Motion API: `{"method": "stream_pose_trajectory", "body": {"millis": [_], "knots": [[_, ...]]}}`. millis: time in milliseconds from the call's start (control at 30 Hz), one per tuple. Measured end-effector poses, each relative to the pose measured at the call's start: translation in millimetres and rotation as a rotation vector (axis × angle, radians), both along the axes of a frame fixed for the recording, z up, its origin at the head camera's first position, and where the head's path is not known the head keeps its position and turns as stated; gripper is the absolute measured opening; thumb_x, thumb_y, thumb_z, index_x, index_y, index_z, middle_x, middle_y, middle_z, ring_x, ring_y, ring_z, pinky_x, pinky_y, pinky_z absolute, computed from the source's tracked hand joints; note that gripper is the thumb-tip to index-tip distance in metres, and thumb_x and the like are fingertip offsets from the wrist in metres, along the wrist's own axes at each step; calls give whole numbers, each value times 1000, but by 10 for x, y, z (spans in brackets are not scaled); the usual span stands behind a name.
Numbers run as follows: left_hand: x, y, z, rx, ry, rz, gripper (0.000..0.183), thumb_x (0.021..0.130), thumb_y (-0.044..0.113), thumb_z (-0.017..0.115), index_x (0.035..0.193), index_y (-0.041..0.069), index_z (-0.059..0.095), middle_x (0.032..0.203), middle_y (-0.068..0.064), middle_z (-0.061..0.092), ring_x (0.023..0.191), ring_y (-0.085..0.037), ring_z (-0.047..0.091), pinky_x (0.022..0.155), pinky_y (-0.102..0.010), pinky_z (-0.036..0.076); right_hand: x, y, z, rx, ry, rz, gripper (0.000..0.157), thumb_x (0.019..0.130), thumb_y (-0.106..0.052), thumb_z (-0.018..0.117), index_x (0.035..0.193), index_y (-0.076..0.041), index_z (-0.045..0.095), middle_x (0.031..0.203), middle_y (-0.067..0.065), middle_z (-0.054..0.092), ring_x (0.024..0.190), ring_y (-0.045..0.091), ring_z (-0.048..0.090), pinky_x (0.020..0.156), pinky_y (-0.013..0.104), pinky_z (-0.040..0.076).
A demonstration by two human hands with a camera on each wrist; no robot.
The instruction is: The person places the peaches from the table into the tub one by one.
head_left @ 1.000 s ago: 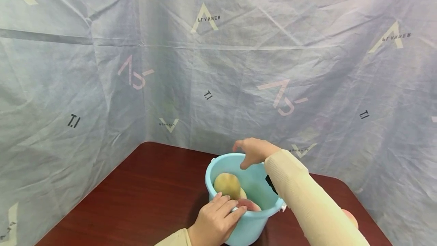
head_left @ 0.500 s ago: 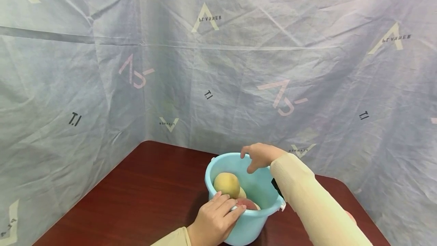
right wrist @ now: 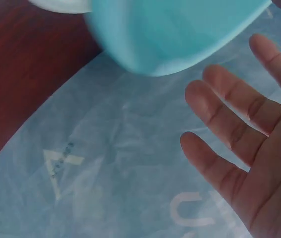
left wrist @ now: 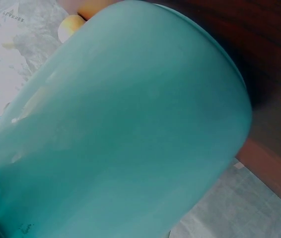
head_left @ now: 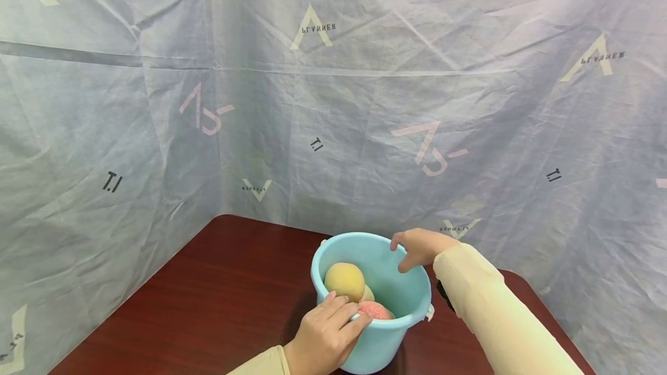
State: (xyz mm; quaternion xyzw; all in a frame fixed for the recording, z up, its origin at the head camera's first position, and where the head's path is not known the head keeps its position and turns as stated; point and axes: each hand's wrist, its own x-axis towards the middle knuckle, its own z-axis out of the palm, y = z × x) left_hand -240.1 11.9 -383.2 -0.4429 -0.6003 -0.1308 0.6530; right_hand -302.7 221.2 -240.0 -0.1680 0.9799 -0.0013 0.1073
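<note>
A light blue bucket [head_left: 372, 340] stands on the table, and its outer wall [left wrist: 130, 119] fills most of the left wrist view. My left hand [head_left: 325, 334] grips the near rim, fingers over the edge. Inside the bucket lie a round yellow fruit [head_left: 345, 281], a paler round one [head_left: 367, 294] partly behind it, and a pinkish, peach-like fruit [head_left: 374, 309] partly covered by my fingers. My right hand [head_left: 419, 246] is over the bucket's far right rim, its fingers spread and holding nothing. In the right wrist view those fingers [right wrist: 225, 124] are apart from the bucket [right wrist: 180, 34].
The dark red wooden table [head_left: 219, 294] extends left and right of the bucket. Grey printed cloth [head_left: 354, 103] hangs behind and at the sides. A white handle mount [head_left: 429, 312] sticks out at the bucket's right. A yellow-orange round thing [left wrist: 71, 27] shows beyond the bucket.
My right hand has moved right and slightly down, from over the bucket's opening toward its right rim. The left hand stays on the rim. The pink round thing at right is now behind the sleeve.
</note>
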Motion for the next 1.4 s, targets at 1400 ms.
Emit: {"method": "stream_pose_trajectory", "body": {"millis": [1400], "knots": [[-9,10,-32,35,11,-18,28,94,7,45,81,13,69,76,1,61,71,-13,57,68,-31,54,469,1134,-1156,-128,541,43,40,73,-20,81,109,-11,65,111,16,60,96,35,61,72,50,52]]}}
